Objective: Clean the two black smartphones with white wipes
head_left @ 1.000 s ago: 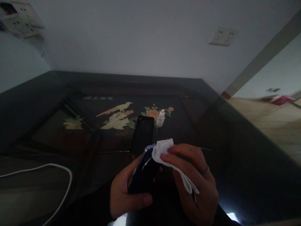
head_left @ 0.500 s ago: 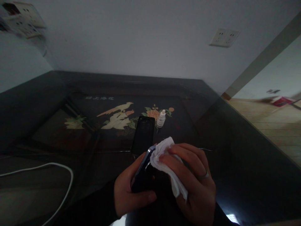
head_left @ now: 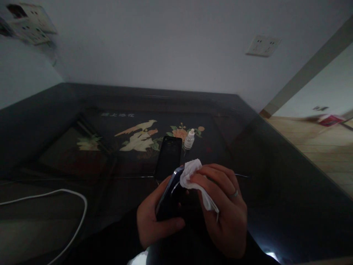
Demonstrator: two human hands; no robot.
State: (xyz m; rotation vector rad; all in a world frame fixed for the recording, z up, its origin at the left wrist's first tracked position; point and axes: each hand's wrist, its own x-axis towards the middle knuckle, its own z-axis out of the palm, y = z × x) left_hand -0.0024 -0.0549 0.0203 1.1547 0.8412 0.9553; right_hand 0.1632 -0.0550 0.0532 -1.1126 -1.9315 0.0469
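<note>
A dark phone (head_left: 168, 201) with a bluish metal edge is tilted up in my left hand (head_left: 154, 219), the thumb along its near side. My right hand (head_left: 224, 209), with a ring on one finger, pinches a crumpled white tissue (head_left: 193, 173). The tissue presses against the phone's upper right edge. Just beyond the phone, a black phone case (head_left: 168, 154) lies on the dark glossy table (head_left: 264, 184). A small white dropper bottle (head_left: 189, 139) stands upright beside the case, on its right.
A white cable (head_left: 79, 195) curves across the table's left side. Bird and flower pictures (head_left: 139, 136) decorate the tabletop. Behind it rises a pale wall with a socket plate (head_left: 263, 46) at right and more sockets (head_left: 33, 31) at upper left.
My right hand and the tissue have shifted slightly on the phone's upper edge, and the fingers sit a little higher. The phone stays in my left hand; the case and bottle have not moved.
</note>
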